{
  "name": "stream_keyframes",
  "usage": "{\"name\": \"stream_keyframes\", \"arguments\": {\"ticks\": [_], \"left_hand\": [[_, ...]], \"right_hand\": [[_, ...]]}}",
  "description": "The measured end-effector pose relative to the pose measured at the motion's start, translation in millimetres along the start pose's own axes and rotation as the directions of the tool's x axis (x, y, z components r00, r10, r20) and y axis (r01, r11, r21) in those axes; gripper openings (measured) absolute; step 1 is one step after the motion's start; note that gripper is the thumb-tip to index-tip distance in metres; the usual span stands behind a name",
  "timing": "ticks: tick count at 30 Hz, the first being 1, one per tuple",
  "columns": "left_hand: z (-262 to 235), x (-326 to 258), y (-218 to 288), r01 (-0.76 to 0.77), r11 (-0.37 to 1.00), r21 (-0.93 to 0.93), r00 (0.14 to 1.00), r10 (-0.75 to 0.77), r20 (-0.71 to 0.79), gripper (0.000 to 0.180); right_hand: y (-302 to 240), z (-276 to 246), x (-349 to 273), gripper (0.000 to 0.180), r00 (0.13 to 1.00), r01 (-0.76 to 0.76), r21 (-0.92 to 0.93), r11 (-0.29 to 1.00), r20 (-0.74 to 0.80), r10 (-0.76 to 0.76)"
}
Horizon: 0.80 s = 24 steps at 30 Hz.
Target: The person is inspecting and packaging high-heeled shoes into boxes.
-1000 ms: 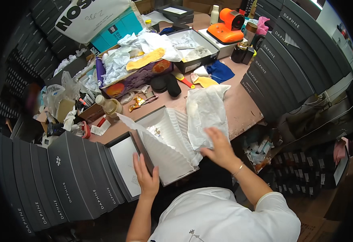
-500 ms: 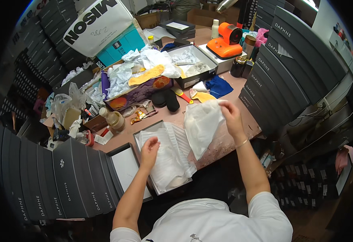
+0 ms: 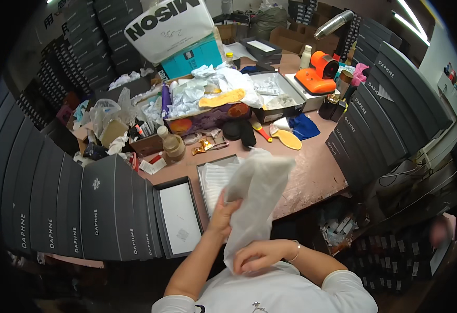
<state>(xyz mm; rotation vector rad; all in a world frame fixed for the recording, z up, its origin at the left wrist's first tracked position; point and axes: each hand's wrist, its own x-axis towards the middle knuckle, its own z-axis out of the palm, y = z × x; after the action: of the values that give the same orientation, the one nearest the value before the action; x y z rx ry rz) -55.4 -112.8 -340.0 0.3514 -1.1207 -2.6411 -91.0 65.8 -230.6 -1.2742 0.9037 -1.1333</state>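
Observation:
A white translucent soft bag (image 3: 257,193) is held up in front of my chest; what is inside, if anything, cannot be made out. My left hand (image 3: 222,215) grips its left side, thumb over the front. At the lower end, my right hand (image 3: 260,255) has curled fingers closed on the bag's edge. Behind the bag, an open shoe box (image 3: 204,194) with white ribbed padding (image 3: 219,177) is partly covered. Left of it lies a dark box lid (image 3: 179,219), its white inside facing up.
Dark shoe boxes (image 3: 108,208) stand in a row at left, and more boxes (image 3: 390,109) are stacked at right. A carton of crumpled paper (image 3: 202,115), a bottle (image 3: 172,145), a yellow insole (image 3: 287,139), a blue cloth (image 3: 304,127) and an orange machine (image 3: 317,75) occupy the table.
The bag has come from over the table's right side toward my chest. My left hand, open over the box before, now grips it. My right hand has moved down to its lower end.

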Motion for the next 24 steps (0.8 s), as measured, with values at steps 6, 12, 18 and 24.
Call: {"name": "stream_keyframes", "arguments": {"ticks": [6, 12, 18, 24], "left_hand": [[-4, -31, 123, -0.054, 0.833, 0.551, 0.999, 0.041, 0.035, 0.059], [24, -3, 51, 0.017, 1.000, -0.010, 0.954, -0.020, -0.300, 0.060], [-31, 6, -34, 0.097, 0.744, 0.661, 0.967, 0.087, -0.239, 0.085], [-7, 18, -26, 0.122, 0.434, 0.892, 0.975, 0.114, -0.189, 0.084]], "right_hand": [[-12, -6, -43, 0.084, 0.844, 0.291, 0.634, 0.717, -0.523, 0.120], [63, -55, 29, 0.090, 0.707, -0.430, -0.316, 0.846, -0.700, 0.098], [26, -88, 20, 0.043, 0.697, -0.549, -0.187, 0.815, -0.641, 0.322], [168, -194, -18, 0.042, 0.513, -0.731, -0.673, 0.113, -0.651, -0.559]]}}
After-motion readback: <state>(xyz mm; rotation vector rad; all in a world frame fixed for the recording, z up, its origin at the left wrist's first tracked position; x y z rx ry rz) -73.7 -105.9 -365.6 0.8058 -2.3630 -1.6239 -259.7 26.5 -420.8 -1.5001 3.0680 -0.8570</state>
